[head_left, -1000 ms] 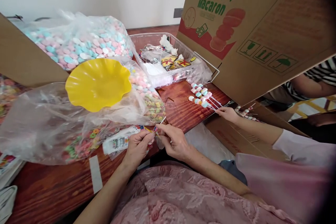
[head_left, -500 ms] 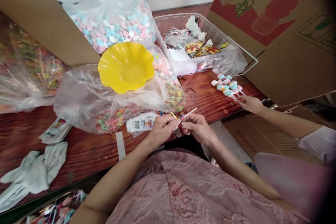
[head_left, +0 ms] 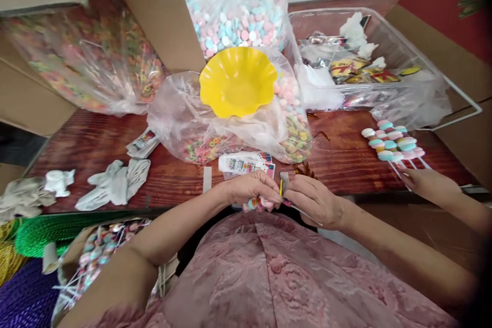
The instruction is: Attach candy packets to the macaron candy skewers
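Observation:
My left hand (head_left: 251,188) and my right hand (head_left: 313,199) meet at the near edge of the wooden table (head_left: 96,138). Between them they pinch a small candy skewer (head_left: 258,203) of pastel sweets and a thin yellow twist tie (head_left: 281,187). The skewer's stick runs down under my right hand. Just beyond my fingers lies a printed wrapper (head_left: 246,163). A yellow scalloped bowl (head_left: 237,81) rests on a clear bag of ring candies (head_left: 215,133).
Another person's hand (head_left: 428,182) rests at the right by a row of finished skewers (head_left: 392,142). A clear tray (head_left: 384,72) of wrappers, a bag of pastel candies (head_left: 238,15), cardboard boxes (head_left: 154,5) and grey gloves (head_left: 115,184) surround the table.
The view has swung left and down. My hands have drawn the skewer closer to my body, and the stick now points down instead of up to the right.

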A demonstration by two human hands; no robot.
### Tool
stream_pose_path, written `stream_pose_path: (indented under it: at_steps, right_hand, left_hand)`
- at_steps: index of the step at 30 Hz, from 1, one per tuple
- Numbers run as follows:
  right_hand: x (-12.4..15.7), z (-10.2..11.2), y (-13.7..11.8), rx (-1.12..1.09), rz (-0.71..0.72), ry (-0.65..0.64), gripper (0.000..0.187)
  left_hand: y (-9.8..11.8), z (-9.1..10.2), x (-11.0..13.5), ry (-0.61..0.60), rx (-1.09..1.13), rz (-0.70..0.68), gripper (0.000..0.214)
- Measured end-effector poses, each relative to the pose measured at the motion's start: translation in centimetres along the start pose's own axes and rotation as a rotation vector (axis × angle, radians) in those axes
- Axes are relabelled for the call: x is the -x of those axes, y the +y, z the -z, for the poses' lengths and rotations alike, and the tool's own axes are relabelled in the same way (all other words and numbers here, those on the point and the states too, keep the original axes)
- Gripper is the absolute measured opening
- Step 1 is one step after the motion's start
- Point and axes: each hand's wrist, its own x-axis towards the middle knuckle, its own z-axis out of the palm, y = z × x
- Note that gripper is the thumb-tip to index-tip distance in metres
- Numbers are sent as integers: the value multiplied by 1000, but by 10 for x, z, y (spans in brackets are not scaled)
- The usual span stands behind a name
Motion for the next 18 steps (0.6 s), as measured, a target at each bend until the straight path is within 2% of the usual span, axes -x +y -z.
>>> stream_pose_path:
  at_steps: [4, 7, 10, 12, 14, 16, 18]
  right_hand:
    - [-9, 2, -2, -8, 93, 21, 27]
    - [-20, 6, -1, -58, 134, -62, 26]
    - [-33, 14, 0, -15, 186, -116, 28]
    - [-41, 19, -2, 48, 196, -125, 29]
    - [-48, 22, -6, 118, 188, -110, 28]
    - [-52, 21, -8, 180, 163, -97, 26]
    - [-54, 17, -4, 239, 116, -116, 25]
  left_hand:
    - [5, 3, 9, -58, 22, 40, 20]
    - [8, 1, 13, -121, -34, 55, 19]
    - [14, 0, 14, -191, -114, 35, 21]
    - [23, 7, 15, -235, -191, -1, 19]
    - [39, 19, 19, -260, -359, -9, 20]
    - [58, 31, 30, -204, -579, -2, 23]
    - [76, 31, 47, -17, -777, -94, 25]
